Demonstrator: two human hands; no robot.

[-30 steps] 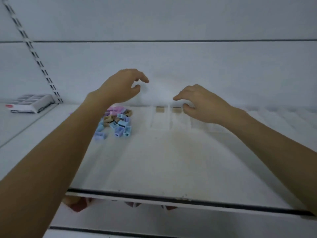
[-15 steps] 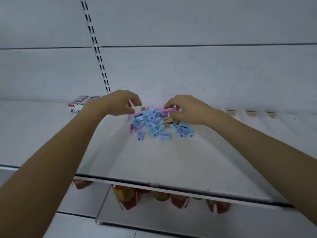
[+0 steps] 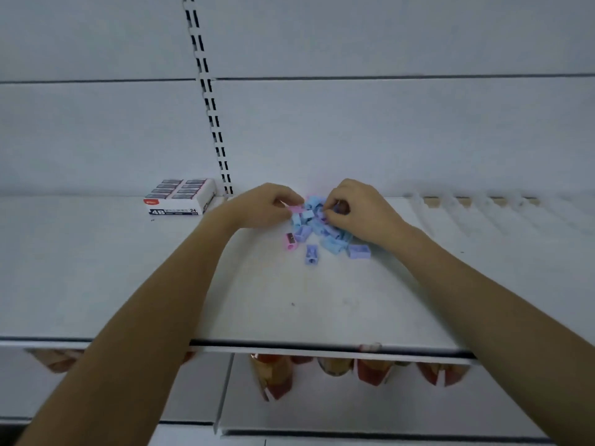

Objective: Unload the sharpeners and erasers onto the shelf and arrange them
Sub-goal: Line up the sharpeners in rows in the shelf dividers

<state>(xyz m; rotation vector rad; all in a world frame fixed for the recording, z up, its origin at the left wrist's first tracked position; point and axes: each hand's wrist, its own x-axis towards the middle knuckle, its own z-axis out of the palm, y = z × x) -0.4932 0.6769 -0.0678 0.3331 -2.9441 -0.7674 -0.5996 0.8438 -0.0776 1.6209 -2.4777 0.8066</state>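
Note:
A heap of small blue, lilac and pink sharpeners (image 3: 322,231) lies at the back of the white shelf (image 3: 306,300). My left hand (image 3: 260,206) sits at the heap's left edge and pinches a pink sharpener (image 3: 295,208). On the heap's right side my right hand (image 3: 360,209) has its fingers curled into the pile, pinching one piece. A pink sharpener (image 3: 290,241) and two lilac ones (image 3: 311,254) lie loose in front. A white box of erasers (image 3: 180,197) stands at the back left.
Clear plastic dividers (image 3: 476,214) with tan end pieces run along the shelf at the right. A slotted upright (image 3: 209,101) rises on the back wall. Orange and red packets (image 3: 338,371) hang below the shelf's front edge.
Both hands have closed in on the heap of sharpeners. The left hand now pinches a pink one; the right has dug its fingers into the pile. The view has shifted left.

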